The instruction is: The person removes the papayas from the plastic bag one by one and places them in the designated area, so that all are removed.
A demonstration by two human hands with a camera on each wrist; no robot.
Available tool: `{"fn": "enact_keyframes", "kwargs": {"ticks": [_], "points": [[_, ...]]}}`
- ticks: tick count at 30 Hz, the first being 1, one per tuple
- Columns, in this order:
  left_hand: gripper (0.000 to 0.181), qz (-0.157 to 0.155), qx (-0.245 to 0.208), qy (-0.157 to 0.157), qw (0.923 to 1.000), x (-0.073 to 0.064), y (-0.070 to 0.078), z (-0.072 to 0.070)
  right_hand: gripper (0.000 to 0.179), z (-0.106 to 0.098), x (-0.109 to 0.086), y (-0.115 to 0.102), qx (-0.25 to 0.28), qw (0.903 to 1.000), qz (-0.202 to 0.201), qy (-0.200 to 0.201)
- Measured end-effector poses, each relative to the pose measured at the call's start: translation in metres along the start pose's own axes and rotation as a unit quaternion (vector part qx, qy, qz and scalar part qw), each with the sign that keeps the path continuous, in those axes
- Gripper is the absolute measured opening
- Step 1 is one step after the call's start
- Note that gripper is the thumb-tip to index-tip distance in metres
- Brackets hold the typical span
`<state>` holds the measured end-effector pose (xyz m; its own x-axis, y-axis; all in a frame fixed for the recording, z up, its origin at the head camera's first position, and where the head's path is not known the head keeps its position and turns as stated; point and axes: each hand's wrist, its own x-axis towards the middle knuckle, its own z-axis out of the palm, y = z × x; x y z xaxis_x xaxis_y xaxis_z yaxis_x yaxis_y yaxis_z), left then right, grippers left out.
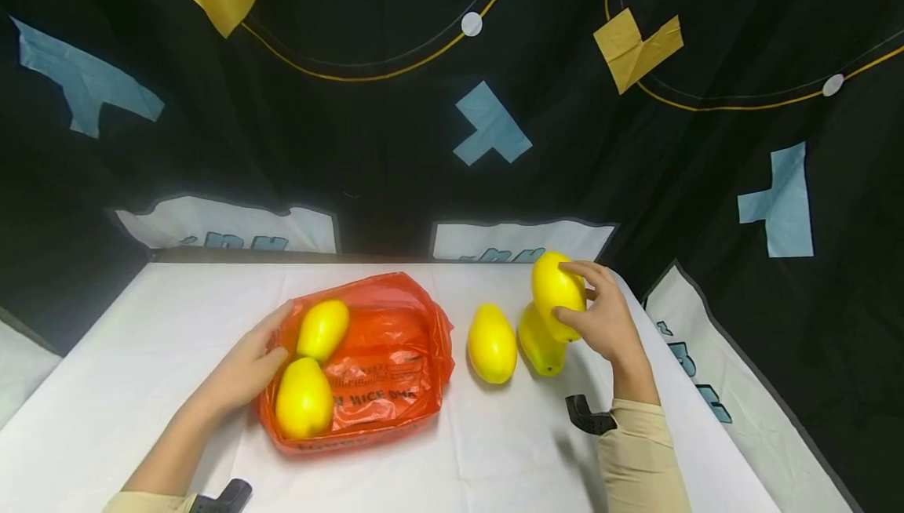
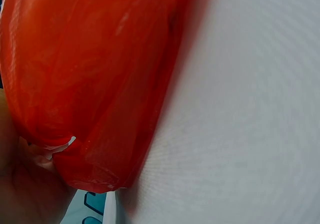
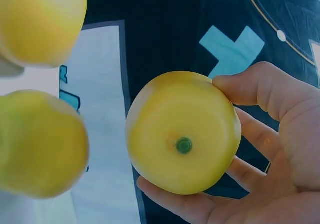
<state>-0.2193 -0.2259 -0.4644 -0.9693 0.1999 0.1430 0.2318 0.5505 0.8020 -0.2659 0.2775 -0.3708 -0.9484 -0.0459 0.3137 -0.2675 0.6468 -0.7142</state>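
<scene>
Red bag (image 2: 95,74) partly hides the left hand (image 2: 32,191).

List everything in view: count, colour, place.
backdrop: 1, black, rear
table: 1, white, foreground
bag: 1, red, on table
fruits: 5, yellow; 2 in bag, 2 on table, 1 held
blocky shapes: 3, pale blue, backdrop
notched shapes: 2, gold, backdrop
curved lines: 2, yellow, backdrop
discs: 2, white, on lines
panels: several, white, lower backdrop
wrist devices: 2, black, wrists
sleeves: 2, beige, forearms
left hand: 1, bare, bag's left edge
right hand: 1, bare, holding fruit
</scene>
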Motion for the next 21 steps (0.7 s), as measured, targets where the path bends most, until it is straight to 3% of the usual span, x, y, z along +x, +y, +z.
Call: {"fn": "enact_keyframes", "kwargs": {"ticks": [8, 21], "points": [[0.067, -0.007, -0.005, -0.003, 1.0, -0.001, 0.002, 0.0, 0.063, -0.003, -0.001, 0.014, -0.012, 0.9999, 0.002, 0.002], [0.068, -0.007, -0.005, -0.004, 1.0, 0.0, 0.002, 0.001, 0.065, -0.006, -0.006, 0.037, -0.017, 0.9964, 0.084, -0.004]]}}
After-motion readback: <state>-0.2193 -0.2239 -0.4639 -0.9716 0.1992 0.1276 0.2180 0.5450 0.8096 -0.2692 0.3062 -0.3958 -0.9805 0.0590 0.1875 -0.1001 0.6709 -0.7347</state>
